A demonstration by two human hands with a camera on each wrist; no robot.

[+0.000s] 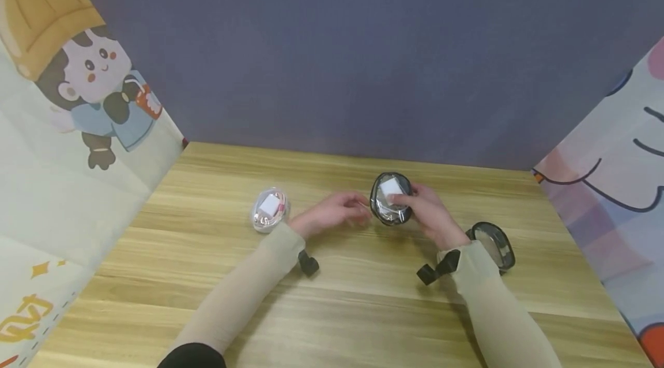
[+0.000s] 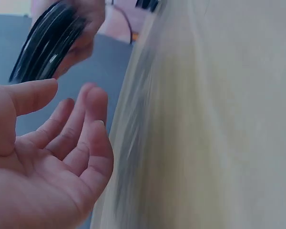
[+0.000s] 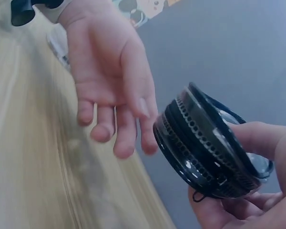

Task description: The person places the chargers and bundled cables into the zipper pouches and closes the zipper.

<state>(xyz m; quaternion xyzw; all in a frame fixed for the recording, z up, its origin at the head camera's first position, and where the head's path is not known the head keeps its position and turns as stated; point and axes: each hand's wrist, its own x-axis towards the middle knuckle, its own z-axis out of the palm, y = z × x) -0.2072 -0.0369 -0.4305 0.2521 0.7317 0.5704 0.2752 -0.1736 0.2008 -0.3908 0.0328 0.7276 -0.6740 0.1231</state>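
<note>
Head view shows us the right hand [image 1: 432, 213] gripping a round black-rimmed case [image 1: 383, 205], thumb across its clear top beside a white block [image 1: 390, 186] seen within. Just beside it, the left hand [image 1: 334, 213] holds nothing, its fingers loosely bent and apart from the rim. We judge the step in hand to be handling this case above the worktop [image 1: 337, 316], the left hand ready to share in it. The next move, as we read it, calls for a steady right grip and for the left fingers to cross the narrow gap and take the rim, without pressing on the top.

Farther out, we see a clear pouch [image 1: 261, 219] with a white block inside, near the left wrist, and a second black-rimmed case [image 1: 497, 243] by the right cuff, partly hidden by it.

From the right wrist we gain what the head view lacks: the deep side wall with its rows of small dots, a little black loop [image 3: 199, 196] at the lower edge, and fingers bent beneath. Our left wrist view gives the upturned left palm and the case's edge, but none of its contents.
</note>
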